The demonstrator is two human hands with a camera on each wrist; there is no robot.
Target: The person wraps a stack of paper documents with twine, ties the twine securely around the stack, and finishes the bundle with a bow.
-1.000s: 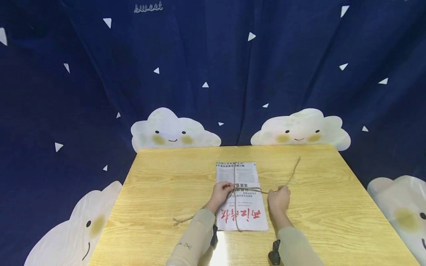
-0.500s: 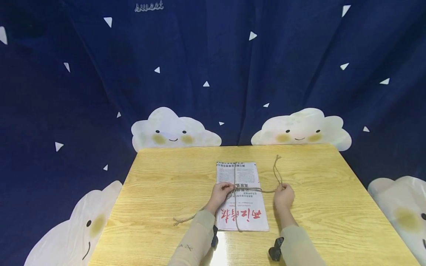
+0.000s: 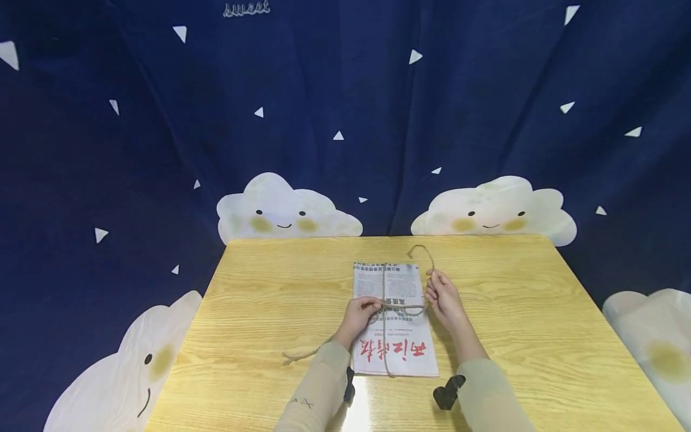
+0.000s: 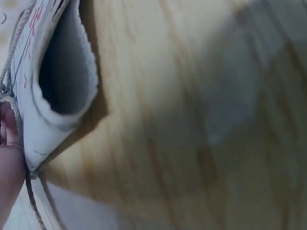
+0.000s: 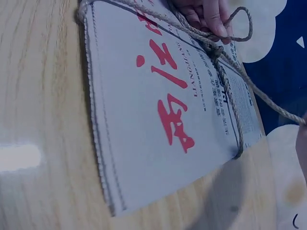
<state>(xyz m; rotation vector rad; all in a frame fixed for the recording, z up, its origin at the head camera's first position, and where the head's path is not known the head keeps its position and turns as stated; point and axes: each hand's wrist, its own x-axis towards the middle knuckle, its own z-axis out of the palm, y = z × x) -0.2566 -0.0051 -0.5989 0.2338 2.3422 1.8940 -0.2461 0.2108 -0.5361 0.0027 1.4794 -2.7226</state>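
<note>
A folded bundle of newspapers (image 3: 396,333) lies on the wooden table, with a thin brown rope (image 3: 385,345) crossing it lengthwise and crosswise. At the crossing, my left hand (image 3: 360,318) pinches the rope; a small loop (image 5: 250,24) sticks out from its fingers in the right wrist view. Beside the bundle's far right part, my right hand (image 3: 445,300) holds the other length of rope between thumb and fingers, and its free end (image 3: 421,246) curls up and to the left. A knot (image 5: 216,51) shows where the strands meet. The left fingers are partly cut off in the left wrist view.
The wooden table (image 3: 270,288) extends on both sides of the bundle. One rope tail (image 3: 294,359) lies to the left, past the left forearm. A dark blue curtain (image 3: 324,90) with white clouds hangs behind the table.
My right hand has moved away from me and then slightly left, toward the bundle's far right corner. The rope end it holds has swung left. My left hand stays at the crossing.
</note>
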